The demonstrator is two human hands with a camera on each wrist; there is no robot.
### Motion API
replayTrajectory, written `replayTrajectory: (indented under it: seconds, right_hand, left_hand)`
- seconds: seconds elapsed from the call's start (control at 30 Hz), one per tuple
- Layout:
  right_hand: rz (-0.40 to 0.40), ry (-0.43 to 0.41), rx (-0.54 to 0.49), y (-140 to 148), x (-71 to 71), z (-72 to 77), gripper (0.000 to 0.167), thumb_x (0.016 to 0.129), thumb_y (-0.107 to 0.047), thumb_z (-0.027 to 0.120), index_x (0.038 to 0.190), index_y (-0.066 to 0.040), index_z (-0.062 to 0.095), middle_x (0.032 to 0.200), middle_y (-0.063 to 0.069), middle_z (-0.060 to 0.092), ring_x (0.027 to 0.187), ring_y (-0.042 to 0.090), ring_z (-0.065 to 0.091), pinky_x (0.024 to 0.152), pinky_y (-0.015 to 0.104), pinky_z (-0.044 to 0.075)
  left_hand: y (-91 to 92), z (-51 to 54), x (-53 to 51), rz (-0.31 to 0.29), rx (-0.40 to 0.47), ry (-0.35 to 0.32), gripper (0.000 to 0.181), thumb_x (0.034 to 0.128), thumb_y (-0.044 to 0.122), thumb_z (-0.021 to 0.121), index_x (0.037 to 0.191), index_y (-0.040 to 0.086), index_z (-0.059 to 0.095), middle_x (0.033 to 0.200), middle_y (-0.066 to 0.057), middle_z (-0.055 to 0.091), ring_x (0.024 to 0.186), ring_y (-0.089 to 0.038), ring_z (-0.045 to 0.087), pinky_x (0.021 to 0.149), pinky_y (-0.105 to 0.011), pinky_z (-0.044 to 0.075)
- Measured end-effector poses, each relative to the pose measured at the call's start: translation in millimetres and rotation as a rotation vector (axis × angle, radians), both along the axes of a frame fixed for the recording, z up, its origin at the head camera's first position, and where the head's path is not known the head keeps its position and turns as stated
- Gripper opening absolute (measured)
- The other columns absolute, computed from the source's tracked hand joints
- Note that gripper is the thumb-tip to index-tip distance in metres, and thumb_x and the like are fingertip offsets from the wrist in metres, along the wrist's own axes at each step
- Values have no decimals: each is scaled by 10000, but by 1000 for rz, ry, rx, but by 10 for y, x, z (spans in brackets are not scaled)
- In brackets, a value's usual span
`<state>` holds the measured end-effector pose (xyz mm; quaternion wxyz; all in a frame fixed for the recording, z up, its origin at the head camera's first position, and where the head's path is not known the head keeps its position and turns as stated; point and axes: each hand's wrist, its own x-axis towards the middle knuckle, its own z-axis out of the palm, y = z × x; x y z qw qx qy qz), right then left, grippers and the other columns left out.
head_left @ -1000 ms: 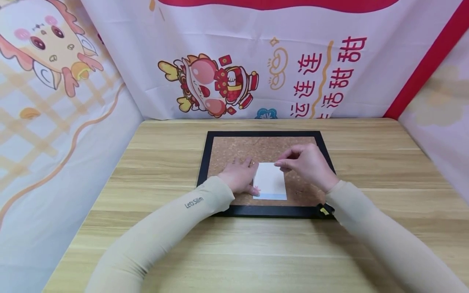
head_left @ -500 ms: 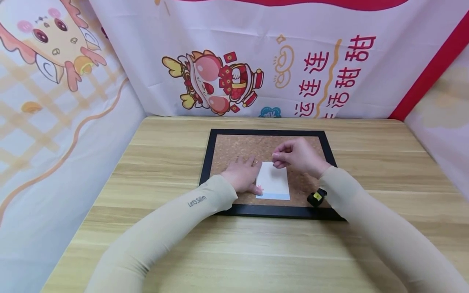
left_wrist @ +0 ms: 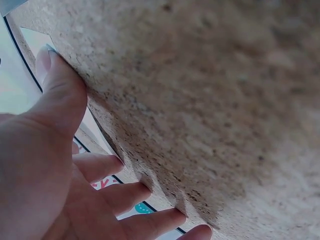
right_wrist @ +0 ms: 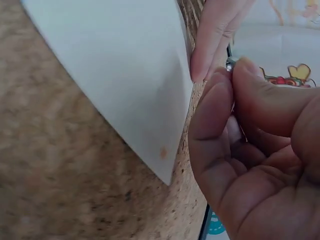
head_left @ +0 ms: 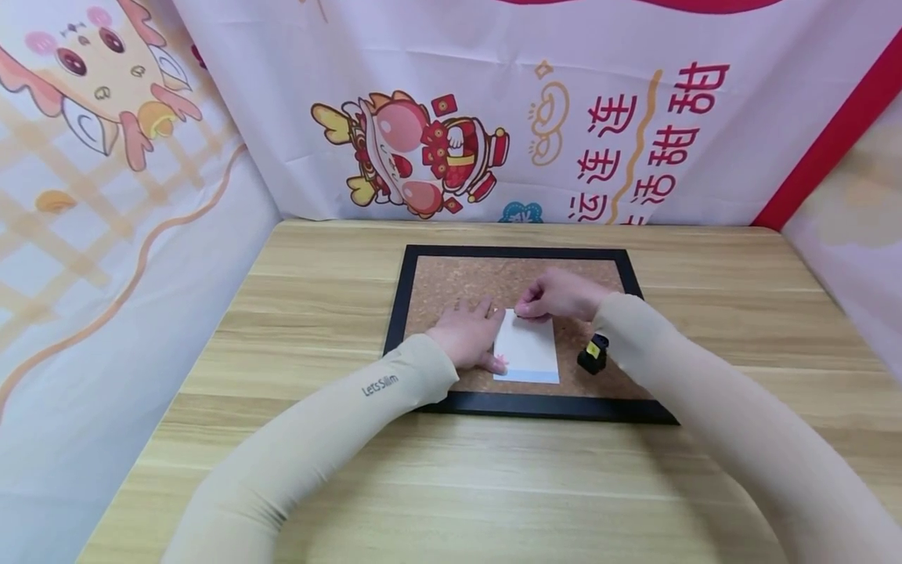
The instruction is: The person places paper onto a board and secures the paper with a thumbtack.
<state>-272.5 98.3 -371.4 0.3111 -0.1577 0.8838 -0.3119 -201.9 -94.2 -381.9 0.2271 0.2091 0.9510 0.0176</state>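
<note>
A white sheet of notepaper with a pale blue bottom strip and a small pink print lies on a black-framed cork board. My left hand rests with spread fingers on the cork and the sheet's left edge; its thumb presses near the lower left corner. At the sheet's top edge, my right hand pinches a small shiny pin between thumb and index finger. Most of that pin is hidden by the fingertips. In the right wrist view, one corner of the paper points toward the curled fingers.
The board lies on a wood-grain table. Printed cloth hangs behind the table and along its sides. A small black device with a yellow label is at the right wrist, over the board's right part.
My right hand first lifted slightly off the paper's top edge, then came down left along it, still pinching. The left hand keeps its place on the sheet. The head view shifted slightly.
</note>
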Motion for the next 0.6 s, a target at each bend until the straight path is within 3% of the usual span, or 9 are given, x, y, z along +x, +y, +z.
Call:
replayTrajectory:
  seconds: [0.33, 0.6]
  right_hand:
    - [83, 0, 139, -245, -133, -10, 92, 967, -85, 642, 911, -40, 700, 834, 72, 663, 742, 182, 601, 697, 299, 517]
    - [88, 16, 236, -372, -154, 30, 76, 961, -93, 657, 904, -53, 688, 828, 73, 650, 716, 189, 605, 669, 294, 522]
  left_hand:
    - [17, -15, -6, -13, -17, 14, 972, 848, 604, 657, 1589, 146, 226, 1643, -142, 123, 1452, -482, 138, 1143, -585, 186]
    - [22, -14, -11, -12, -31, 29, 996, 838, 616, 665, 1592, 148, 212, 1644, -139, 125, 1452, -474, 153, 1135, -591, 205]
